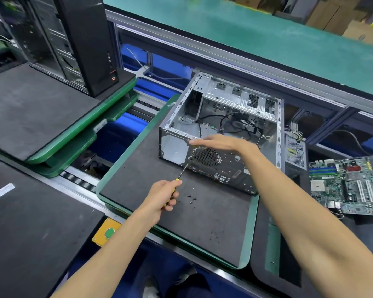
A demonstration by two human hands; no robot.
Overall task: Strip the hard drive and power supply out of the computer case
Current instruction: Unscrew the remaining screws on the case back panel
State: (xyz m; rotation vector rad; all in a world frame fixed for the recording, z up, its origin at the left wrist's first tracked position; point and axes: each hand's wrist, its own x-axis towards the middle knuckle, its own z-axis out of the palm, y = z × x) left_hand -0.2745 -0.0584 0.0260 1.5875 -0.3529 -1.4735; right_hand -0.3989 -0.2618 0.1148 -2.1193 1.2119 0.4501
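An open metal computer case point(241, 104) lies on its side on a green-edged tray point(244, 246) with a dark mat. Loose black cables lie inside it. My left hand point(163, 195) grips a yellow-handled screwdriver point(182, 173), whose tip touches the case's rear panel beside the round fan grille point(206, 157). My right hand point(223, 143) lies flat, fingers together, along the case's upper rear edge and holds nothing. A grey power supply point(295, 153) with a wire bundle stands outside the case, against its right side. No hard drive is visible.
Several small black screws point(192, 198) lie on the mat near my left hand. A motherboard point(349, 186) rests to the right. A black tower case point(82, 39) stands on stacked trays at the back left. A yellow box with a green button point(109, 232) sits on the conveyor rail.
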